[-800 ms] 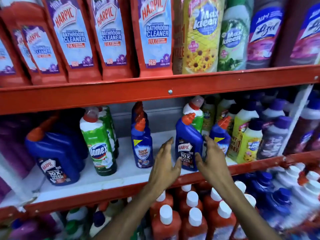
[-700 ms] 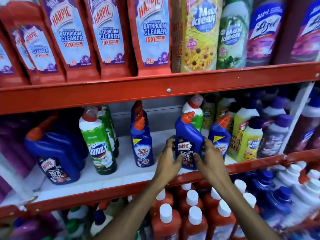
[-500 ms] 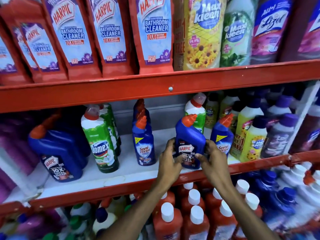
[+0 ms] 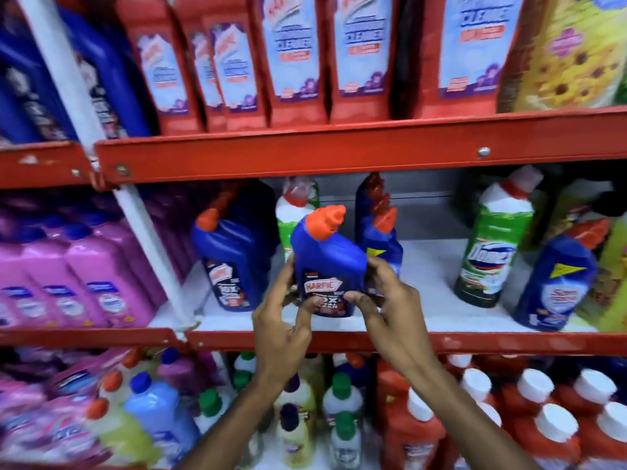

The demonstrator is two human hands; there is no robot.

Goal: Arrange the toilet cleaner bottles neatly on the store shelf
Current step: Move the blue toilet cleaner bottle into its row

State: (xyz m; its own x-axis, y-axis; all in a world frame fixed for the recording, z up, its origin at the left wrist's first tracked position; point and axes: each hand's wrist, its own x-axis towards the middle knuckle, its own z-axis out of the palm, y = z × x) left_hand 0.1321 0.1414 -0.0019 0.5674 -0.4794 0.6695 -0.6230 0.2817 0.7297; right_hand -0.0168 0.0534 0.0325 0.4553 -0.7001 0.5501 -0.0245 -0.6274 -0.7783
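Note:
A blue Harpic bottle (image 4: 327, 262) with an orange cap is held near the front of the white middle shelf (image 4: 424, 300), tilted slightly left. My left hand (image 4: 283, 320) grips its lower left side and my right hand (image 4: 390, 300) its lower right side. Just left of it stands a larger blue Harpic bottle (image 4: 230, 262). Behind it are a green Domex bottle (image 4: 288, 218) and a row of blue Sani Fresh bottles (image 4: 383, 239). Further right stand another Domex bottle (image 4: 493, 245) and a Sani Fresh bottle (image 4: 556, 279).
A red shelf rail (image 4: 339, 150) runs above, with red Harpic Bathroom Cleaner packs (image 4: 291, 56) on top. A white upright post (image 4: 142, 232) divides off pink bottles (image 4: 78, 283) at left. Below are red bottles with white caps (image 4: 509, 418) and mixed bottles.
Both hands closed on the blue Harpic bottle and carried it leftward to beside the larger Harpic bottle. The view swung left and is now blurred.

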